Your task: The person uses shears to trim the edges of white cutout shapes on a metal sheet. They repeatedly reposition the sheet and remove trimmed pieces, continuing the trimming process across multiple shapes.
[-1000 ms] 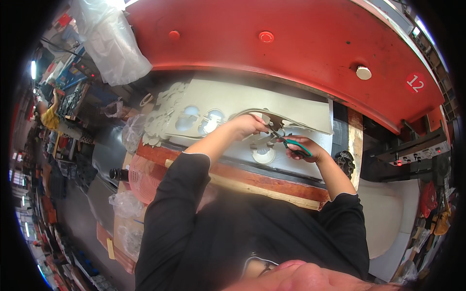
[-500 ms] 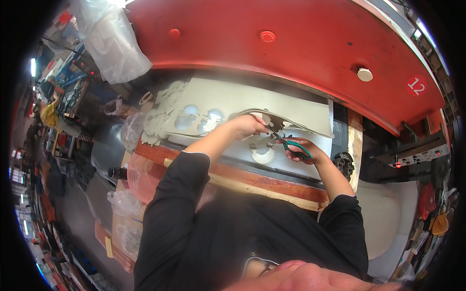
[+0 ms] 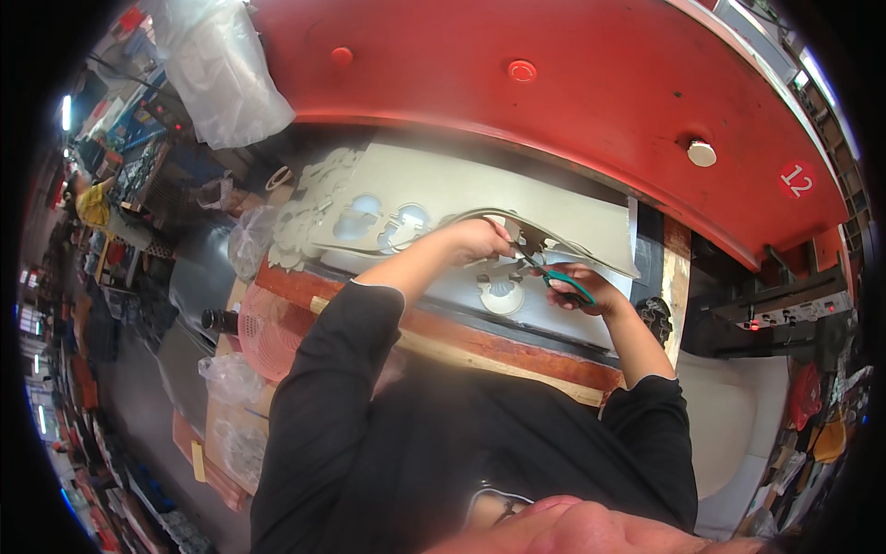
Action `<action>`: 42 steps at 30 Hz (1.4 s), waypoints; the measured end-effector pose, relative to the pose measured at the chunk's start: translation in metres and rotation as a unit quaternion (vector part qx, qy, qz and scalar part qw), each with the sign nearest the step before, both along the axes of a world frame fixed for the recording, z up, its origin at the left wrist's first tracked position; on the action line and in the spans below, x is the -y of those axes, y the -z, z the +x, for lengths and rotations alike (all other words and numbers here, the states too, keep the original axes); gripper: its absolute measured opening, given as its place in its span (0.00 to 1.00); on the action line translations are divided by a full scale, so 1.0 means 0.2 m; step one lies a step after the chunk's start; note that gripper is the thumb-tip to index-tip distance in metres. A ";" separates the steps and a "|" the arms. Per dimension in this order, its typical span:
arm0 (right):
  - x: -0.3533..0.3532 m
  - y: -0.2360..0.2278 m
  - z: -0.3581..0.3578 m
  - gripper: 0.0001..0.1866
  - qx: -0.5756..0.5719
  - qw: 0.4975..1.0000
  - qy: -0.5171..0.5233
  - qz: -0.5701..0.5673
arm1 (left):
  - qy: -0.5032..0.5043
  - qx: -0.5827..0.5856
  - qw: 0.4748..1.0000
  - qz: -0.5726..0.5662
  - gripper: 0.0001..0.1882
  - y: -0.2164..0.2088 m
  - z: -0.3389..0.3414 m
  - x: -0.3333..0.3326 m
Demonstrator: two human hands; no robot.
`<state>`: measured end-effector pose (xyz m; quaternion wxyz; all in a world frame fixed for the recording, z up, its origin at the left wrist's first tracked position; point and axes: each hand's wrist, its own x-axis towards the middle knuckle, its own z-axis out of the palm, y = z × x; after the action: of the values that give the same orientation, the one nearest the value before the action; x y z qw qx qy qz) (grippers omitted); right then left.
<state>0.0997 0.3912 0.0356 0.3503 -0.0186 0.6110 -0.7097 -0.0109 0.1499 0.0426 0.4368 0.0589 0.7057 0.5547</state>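
Note:
A beige sheet (image 3: 461,171) with rounded cut-outs lies on the bench, its near edge lifted and curled. My left hand (image 3: 482,240) is closed on that raised edge, fingers pinched together. In my right hand (image 3: 591,288) is a pair of scissors with teal and black handles (image 3: 569,281). The dark blades point left, at the sheet close to my left fingertips; exactly where they meet it is hard to see. Below the blades a loose, rounded cut piece (image 3: 501,295) rests on the pale work surface (image 3: 563,319).
A red machine beam (image 3: 591,102) with round buttons spans the far side. Several cut pieces (image 3: 309,208) are heaped at the sheet's left end. A pink round basket (image 3: 268,337) and clear plastic bags (image 3: 235,379) sit at left. A control box (image 3: 803,309) stands at right.
The view has shifted slightly. Both hands stay at nearly the same place on the sheet, and the scissors' handles look closer together and tilted a little more downward.

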 end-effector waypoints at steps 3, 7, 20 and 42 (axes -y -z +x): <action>0.00 0.00 0.01 0.30 0.018 1.000 0.011 0.000 | 0.007 0.003 1.000 0.004 0.13 0.02 0.00 -0.01; 0.00 0.00 0.02 0.27 0.024 1.000 0.012 0.001 | 0.006 0.015 1.000 0.009 0.13 0.03 0.01 -0.01; 0.00 0.04 0.02 0.25 0.007 1.000 0.020 0.010 | 0.027 -0.020 0.999 0.014 0.08 0.06 0.01 -0.02; 0.01 0.00 0.05 0.23 -0.008 0.997 0.054 0.052 | 0.050 -0.067 0.996 -0.029 0.11 0.06 0.03 -0.02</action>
<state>0.1092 0.3884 0.0355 0.3067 0.0272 0.6502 -0.6945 -0.0044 0.1535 0.0311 0.4171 0.1184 0.7455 0.5062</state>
